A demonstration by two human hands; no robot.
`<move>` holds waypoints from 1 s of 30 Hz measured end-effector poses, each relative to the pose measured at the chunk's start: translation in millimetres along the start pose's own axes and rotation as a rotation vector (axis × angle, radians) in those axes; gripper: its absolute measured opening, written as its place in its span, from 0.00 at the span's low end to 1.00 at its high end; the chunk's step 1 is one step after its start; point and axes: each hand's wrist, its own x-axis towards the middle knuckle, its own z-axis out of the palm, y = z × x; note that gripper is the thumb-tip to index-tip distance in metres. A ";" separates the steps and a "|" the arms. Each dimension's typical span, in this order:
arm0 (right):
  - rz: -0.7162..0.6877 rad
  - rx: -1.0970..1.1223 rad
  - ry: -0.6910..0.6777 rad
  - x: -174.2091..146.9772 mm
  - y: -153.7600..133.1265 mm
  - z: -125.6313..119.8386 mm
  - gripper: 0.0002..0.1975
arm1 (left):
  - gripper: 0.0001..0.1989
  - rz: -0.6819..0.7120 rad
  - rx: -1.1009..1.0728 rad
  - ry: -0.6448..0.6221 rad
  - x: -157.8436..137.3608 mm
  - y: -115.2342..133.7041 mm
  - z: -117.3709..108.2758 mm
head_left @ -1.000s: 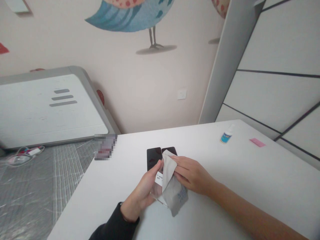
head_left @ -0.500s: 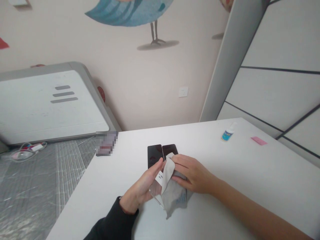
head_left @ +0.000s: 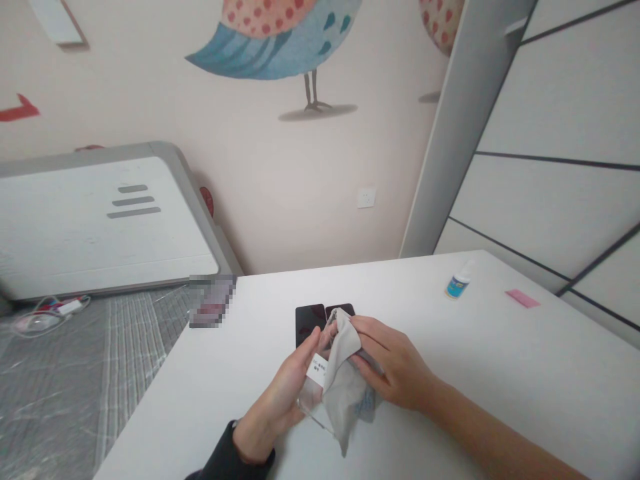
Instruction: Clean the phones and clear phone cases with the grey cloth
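Observation:
My left hand [head_left: 280, 390] is closed around the edge of a clear phone case [head_left: 311, 393], which is tilted and carries a white printed label [head_left: 317, 369]. A light grey cloth [head_left: 344, 377] lies over the right part of the case and hangs below it. The fingers of my right hand [head_left: 395, 363] grip this cloth and press it against the case; the cloth hides their contact. Just beyond my hands, two dark phones [head_left: 309, 323] lie side by side on the white table [head_left: 240, 360], partly covered by my hands and the cloth.
A small spray bottle [head_left: 457, 285] with a blue label stands at the back right of the table. Near it lies a pink slip [head_left: 523, 298]. A blurred-out item [head_left: 213, 301] sits at the table's back left corner. Cables [head_left: 53, 312] lie on the floor at left.
The view has tilted up slightly, so everything sits lower in the picture. My right hand has shifted the cloth slightly rightward on the case. Both hands keep their holds.

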 end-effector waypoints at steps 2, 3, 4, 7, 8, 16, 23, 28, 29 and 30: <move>0.001 0.016 0.012 -0.2 0.1 -0.7 0.13 | 0.24 0.016 -0.032 -0.001 -0.3 -0.2 -0.3; -0.003 0.023 0.010 -0.2 -0.3 -1.3 0.13 | 0.25 0.023 -0.045 -0.002 -0.3 -0.9 -0.9; -0.011 0.025 0.007 -0.3 -0.8 -1.9 0.14 | 0.25 0.028 -0.053 -0.001 -0.2 -1.8 -1.6; -0.048 -0.012 0.009 -1.2 -2.2 -3.4 0.18 | 0.26 0.045 -0.042 0.006 0.2 -5.1 -4.3; -0.059 -0.031 0.010 -1.6 -2.5 -3.6 0.19 | 0.26 0.046 -0.032 0.010 0.2 -6.1 -5.1; -0.065 0.000 -0.059 0.8 -4.1 -2.9 0.19 | 0.23 0.052 0.089 0.067 0.8 -10.1 -8.7; -0.039 -0.077 -0.011 -1.8 -4.4 4.1 0.16 | 0.27 0.012 0.248 0.116 5.2 -17.4 -13.2; 0.030 0.034 -0.029 -2.5 -6.7 8.0 0.14 | 0.31 0.155 0.393 0.018 4.6 -19.6 -13.8; 0.041 0.061 -0.040 -2.3 -7.1 8.3 0.13 | 0.31 0.199 0.439 -0.012 4.5 -20.0 -14.3; 0.049 0.085 -0.050 -2.2 -7.5 8.6 0.12 | 0.31 0.232 0.483 -0.041 4.8 -20.5 -15.2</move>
